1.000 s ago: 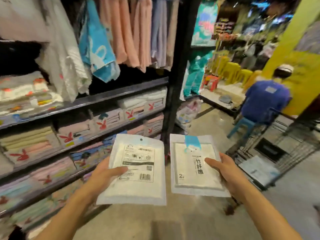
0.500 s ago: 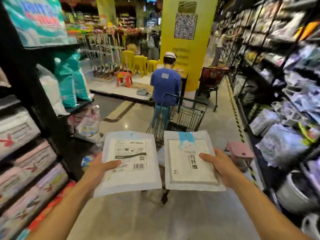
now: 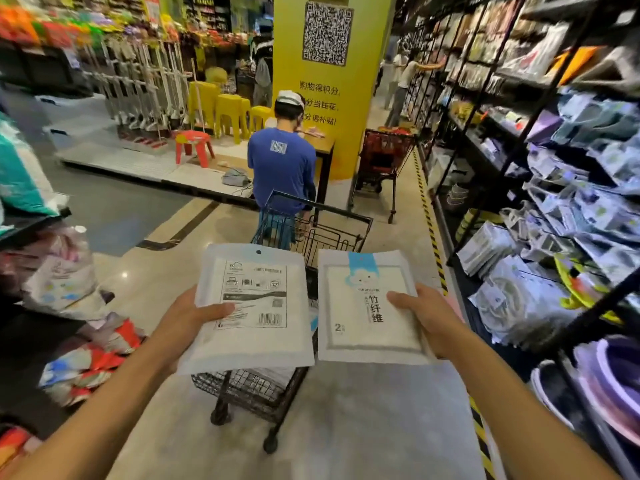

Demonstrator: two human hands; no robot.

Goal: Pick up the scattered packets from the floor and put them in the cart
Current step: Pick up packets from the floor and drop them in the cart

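My left hand (image 3: pixel 188 318) grips a white packet (image 3: pixel 252 306) that shows its barcode side, thumb on top. My right hand (image 3: pixel 427 318) grips a second white packet (image 3: pixel 367 313) with a blue cloud print and black characters. Both packets are held flat, side by side, above the black wire cart (image 3: pixel 277 386) that stands on the floor straight ahead. The cart's basket is mostly hidden behind the packets; its handle (image 3: pixel 322 206) points away from me.
A person in a blue shirt (image 3: pixel 282 168) sits just beyond the cart. A red cart (image 3: pixel 382 161) stands by the yellow pillar (image 3: pixel 329 81). Black shelves of packaged goods (image 3: pixel 554 202) line the right side, and bagged goods (image 3: pixel 69 289) crowd the left.
My view has swung from the towel shelves on the left to the aisle, and I have come closer to the cart. Both hands hold their packets as before.
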